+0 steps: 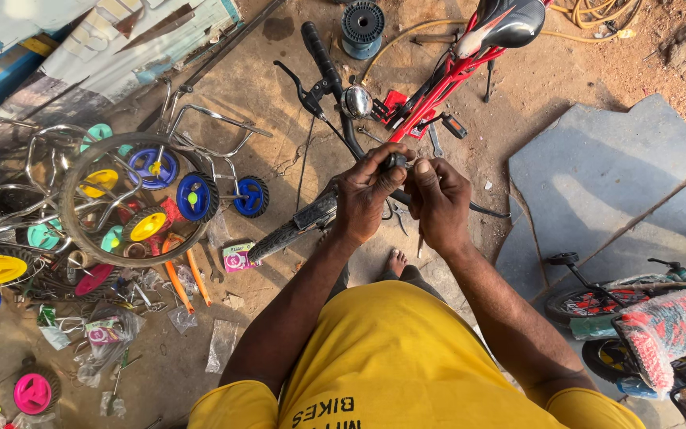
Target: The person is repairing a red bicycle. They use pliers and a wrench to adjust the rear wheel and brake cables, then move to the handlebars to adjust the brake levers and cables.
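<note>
The fingers (375, 163) of the left hand (365, 199) are curled tight around the black handlebar (335, 87) of a small red bicycle (438, 87), close to its stem, with the thumb laid along the top. The right hand (441, 202) is closed as well — its fingers are folded in against the same spot, the thumb pressed down on a small dark part (395, 161) between the two hands; what that part is cannot be told. The handlebar is seen running up and away from the hands, a black grip at its far end, a brake lever and a shiny bell (357, 102) just beside it. The bicycle is lying on the dirt floor (295, 48) — red frame, black-and-white saddle (506, 24). Off to the left, a heap of chrome frames and coloured training wheels (198, 196) is spread.
</note>
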